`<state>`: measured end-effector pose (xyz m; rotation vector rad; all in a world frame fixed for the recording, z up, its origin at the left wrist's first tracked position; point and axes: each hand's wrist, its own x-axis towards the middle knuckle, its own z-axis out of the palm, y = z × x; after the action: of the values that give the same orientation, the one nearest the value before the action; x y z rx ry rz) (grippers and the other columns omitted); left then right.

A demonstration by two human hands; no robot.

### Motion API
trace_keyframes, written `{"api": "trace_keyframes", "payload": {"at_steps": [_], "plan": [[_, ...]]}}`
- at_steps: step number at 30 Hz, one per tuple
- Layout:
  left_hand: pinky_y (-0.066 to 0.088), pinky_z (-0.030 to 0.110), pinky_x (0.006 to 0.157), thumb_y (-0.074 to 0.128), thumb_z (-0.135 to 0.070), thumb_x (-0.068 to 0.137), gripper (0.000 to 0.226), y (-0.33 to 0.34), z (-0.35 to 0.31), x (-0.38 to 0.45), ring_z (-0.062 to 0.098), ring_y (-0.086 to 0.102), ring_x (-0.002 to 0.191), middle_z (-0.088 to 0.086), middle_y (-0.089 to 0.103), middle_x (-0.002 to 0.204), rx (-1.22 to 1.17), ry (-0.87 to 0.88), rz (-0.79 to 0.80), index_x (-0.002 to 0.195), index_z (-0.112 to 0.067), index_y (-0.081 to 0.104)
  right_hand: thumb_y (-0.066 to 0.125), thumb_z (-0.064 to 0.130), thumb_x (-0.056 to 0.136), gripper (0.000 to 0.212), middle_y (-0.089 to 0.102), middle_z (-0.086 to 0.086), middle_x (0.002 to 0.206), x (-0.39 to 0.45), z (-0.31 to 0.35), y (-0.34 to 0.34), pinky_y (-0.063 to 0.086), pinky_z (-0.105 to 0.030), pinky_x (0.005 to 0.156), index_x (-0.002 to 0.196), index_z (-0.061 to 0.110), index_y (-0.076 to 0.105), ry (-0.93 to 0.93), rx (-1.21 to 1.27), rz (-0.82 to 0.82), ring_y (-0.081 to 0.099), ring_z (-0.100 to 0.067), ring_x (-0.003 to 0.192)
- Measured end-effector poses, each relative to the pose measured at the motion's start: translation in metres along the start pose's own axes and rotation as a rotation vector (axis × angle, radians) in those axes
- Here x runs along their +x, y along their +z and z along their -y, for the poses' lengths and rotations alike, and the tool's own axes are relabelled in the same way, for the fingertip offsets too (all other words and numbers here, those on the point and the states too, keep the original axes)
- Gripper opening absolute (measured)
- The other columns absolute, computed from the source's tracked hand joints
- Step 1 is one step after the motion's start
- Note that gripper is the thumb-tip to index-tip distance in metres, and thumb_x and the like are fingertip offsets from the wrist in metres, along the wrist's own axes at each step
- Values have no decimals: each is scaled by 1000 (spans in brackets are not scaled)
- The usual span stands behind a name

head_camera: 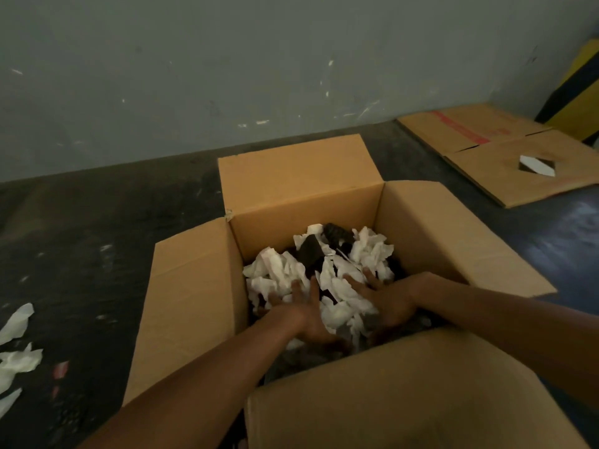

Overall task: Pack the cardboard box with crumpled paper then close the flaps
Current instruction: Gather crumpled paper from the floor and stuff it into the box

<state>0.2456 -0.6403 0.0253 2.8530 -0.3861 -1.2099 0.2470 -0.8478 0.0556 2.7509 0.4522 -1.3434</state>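
Both hands (311, 314) (387, 304) flat, fingers spread

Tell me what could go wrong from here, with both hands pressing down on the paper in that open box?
1. Dark items still poke above the crumpled paper, so the padding may be uneven and the flaps might not lie flat.
2. The near flap stands up close to the forearms; the left hand or right hand could catch it when pulling out.
3. Loose paper on the floor may get left out.
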Motion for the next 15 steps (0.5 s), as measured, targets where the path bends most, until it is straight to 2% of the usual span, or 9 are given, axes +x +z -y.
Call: {"api": "trace_keyframes", "payload": {"at_steps": [3, 6, 9, 11, 13, 15], "plan": [[-1, 77, 106, 58, -87, 59, 139, 19, -8, 21, 48, -25, 141, 14, -36, 155, -37, -69, -45, 119, -34, -56, 54, 53, 91, 107, -43, -8, 148, 10, 5, 9, 22, -45, 117, 137, 30, -40, 46, -53, 30, 0, -40, 147], [-3, 77, 105, 64, -72, 71, 135, 26, -14, 25, 46, -27, 142, 15, -36, 154, -54, -123, -81, 102, -33, -61, 53, 44, 95, 104, -41, -12, 149, 14, 8, 9, 21, -45, 117, 139, 21, -37, 56, -86, 49, -2, -39, 147], [-1, 75, 107, 64, -67, 76, 133, 23, -15, 18, 45, -24, 143, 16, -34, 155, -40, -127, -56, 116, -31, -58, 56, 44, 93, 107, -38, -12, 151, 16, 7, 12, 16, -46, 119, 139, 18, -37, 53, -78, 63, -9, -35, 147], [1, 72, 110, 61, -70, 77, 129, 14, -12, 5, 45, -20, 145, 15, -31, 157, 5, -92, -41, 128, -30, -50, 60, 53, 87, 112, -25, -3, 157, 1, 7, 2, 14, -43, 119, 140, 22, -34, 13, -70, 50, -6, -30, 148], [3, 65, 115, 61, -71, 77, 126, -5, -8, -15, 43, -12, 147, 13, -30, 158, 45, -24, -1, 141, -27, -39, 65, 59, 80, 107, 7, 5, 161, -19, 5, -23, 21, -38, 117, 153, 25, -4, -24, 25, 37, 13, -24, 148], [5, 61, 118, 65, -74, 71, 133, -25, -5, -35, 40, -7, 148, 10, -33, 156, 67, 29, -14, 144, -25, -35, 57, 66, 81, 88, 31, 1, 155, -34, 1, -51, 31, -36, 112, 151, 23, 24, -18, 58, -48, 33, -22, 139]]}}
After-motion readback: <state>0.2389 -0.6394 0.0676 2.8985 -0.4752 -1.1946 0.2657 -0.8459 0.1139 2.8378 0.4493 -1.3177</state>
